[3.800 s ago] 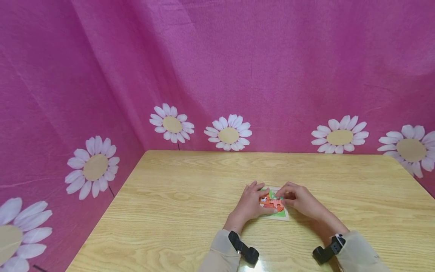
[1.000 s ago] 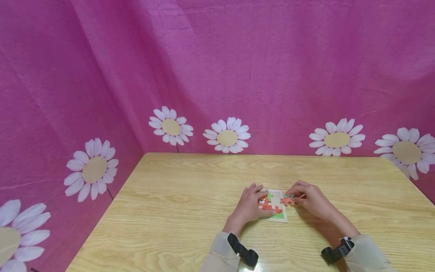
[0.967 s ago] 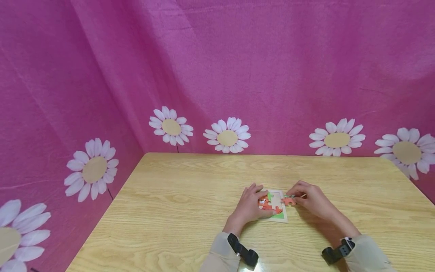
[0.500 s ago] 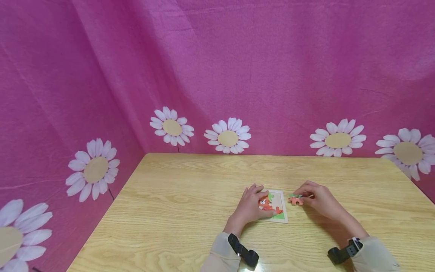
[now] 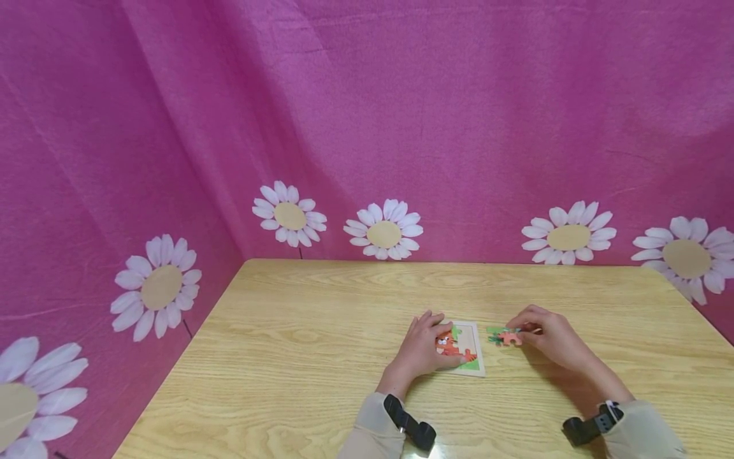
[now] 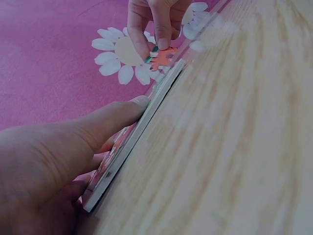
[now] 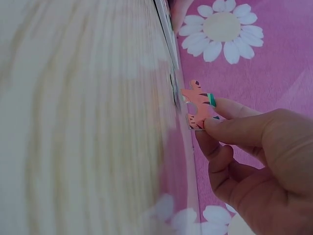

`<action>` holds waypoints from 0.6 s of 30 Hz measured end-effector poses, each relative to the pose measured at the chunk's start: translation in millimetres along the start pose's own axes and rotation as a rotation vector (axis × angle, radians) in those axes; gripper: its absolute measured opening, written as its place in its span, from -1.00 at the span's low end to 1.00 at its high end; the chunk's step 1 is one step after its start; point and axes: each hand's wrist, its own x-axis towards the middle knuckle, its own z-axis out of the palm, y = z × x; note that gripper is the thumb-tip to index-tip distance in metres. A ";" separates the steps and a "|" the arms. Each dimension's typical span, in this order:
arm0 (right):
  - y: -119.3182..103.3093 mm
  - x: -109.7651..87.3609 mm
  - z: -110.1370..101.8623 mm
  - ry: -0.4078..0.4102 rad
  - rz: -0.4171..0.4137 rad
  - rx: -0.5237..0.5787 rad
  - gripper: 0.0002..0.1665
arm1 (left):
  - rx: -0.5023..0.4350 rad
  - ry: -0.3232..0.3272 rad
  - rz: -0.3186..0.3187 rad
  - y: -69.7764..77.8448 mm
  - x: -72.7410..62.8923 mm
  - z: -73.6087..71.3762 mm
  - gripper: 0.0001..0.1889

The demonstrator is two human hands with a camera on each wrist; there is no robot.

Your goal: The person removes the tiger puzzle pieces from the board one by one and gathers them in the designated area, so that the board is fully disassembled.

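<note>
In the head view, a small wooden jigsaw puzzle board [image 5: 480, 368] with a pale frame and an orange cartoon animal lies on the table. My left hand [image 5: 424, 344] rests over its left part, fingers spread and thumb [image 6: 120, 112] pressing along the near side. The recess at the board's right bares pale wood. Right of the board, my right hand [image 5: 550, 335] pinches an orange striped puzzle piece [image 7: 199, 105] with a green edge between thumb and fingers. A green puzzle piece [image 5: 494, 331] shows just left of it on the table, partly overlapped by the held piece.
The wood-grain table [image 5: 321, 357] stretches out around the board. Behind and at the left hangs a pink curtain [image 5: 459, 115] printed with white daisies. Each wrist wears a black strap camera, the left [image 5: 410, 424] and the right [image 5: 590, 426].
The right hand has taken the orange striped puzzle piece out of the board and carried it right, where the green piece now shows. The left hand stays on the board.
</note>
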 end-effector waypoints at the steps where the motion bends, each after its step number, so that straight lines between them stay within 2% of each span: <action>1: 1.1 -0.5 -0.8 0.006 -0.006 -0.004 -0.63 | -0.002 0.001 0.003 0.0 0.0 -0.2 -0.27; 5: 5.5 -2.6 -3.7 0.008 -0.005 -0.015 -0.68 | 0.000 -0.002 0.000 -0.1 0.0 -0.2 -0.26; 18: 10.5 -8.3 -10.0 0.017 0.019 -0.039 -0.62 | 0.006 -0.010 -0.005 -0.3 0.5 0.0 -0.27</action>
